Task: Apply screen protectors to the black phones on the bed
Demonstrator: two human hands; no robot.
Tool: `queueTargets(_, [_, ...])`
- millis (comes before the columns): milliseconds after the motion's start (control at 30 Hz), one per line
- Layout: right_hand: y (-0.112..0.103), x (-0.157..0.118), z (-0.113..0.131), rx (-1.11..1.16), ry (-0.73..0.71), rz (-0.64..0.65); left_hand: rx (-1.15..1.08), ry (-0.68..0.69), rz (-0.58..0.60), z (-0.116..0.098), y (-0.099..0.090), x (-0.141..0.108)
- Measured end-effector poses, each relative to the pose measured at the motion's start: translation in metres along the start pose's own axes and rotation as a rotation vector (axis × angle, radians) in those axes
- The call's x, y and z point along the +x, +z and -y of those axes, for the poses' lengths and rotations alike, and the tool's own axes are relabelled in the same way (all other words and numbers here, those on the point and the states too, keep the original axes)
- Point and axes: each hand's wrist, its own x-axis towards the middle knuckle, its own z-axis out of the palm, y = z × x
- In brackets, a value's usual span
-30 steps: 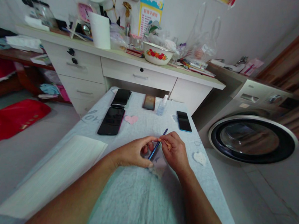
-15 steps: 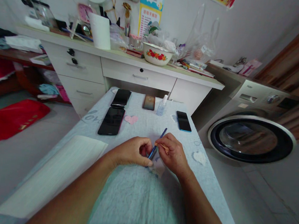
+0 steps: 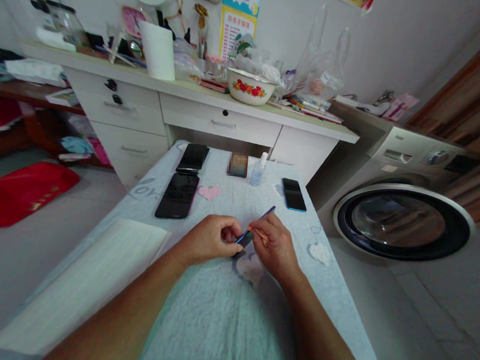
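Slanting further rightward, held phone (image 3: 243, 237)

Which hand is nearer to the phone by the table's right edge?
Right. The right hand is on the near side of the phone, slightly left of it and not touching; the left hand is also on the near side, but much farther left.

The left hand (image 3: 212, 236) and right hand (image 3: 275, 246) are bare, like both forearms (image 3: 131, 299), which narrow toward the wrists (image 3: 183, 254).
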Motion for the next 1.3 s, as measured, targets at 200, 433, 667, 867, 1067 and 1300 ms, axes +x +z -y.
queueTargets(200, [0.003,-0.001,0.008,0.011,-0.02,0.046,-0.007,0.008,0.016,0.003,-0.003,0.001])
queueTargets(433, [0.002,0.0,0.004,-0.003,-0.019,0.013,-0.047,0.031,0.106,0.003,-0.002,0.0])
queueTargets(667, [-0.001,0.002,0.001,-0.039,0.022,-0.04,-0.027,-0.006,0.118,0.005,0.002,0.001])
queueTargets(867, [0.005,-0.002,0.013,0.027,-0.02,0.061,0.006,-0.024,0.071,0.008,0.002,0.002])
queueTargets(1067, [0.008,-0.006,0.02,0.118,-0.089,0.13,0.055,-0.003,0.041,0.007,0.001,0.003])
queueTargets(1300, [0.009,-0.005,0.017,0.089,-0.107,0.095,0.072,0.008,0.024,0.008,0.003,0.003])
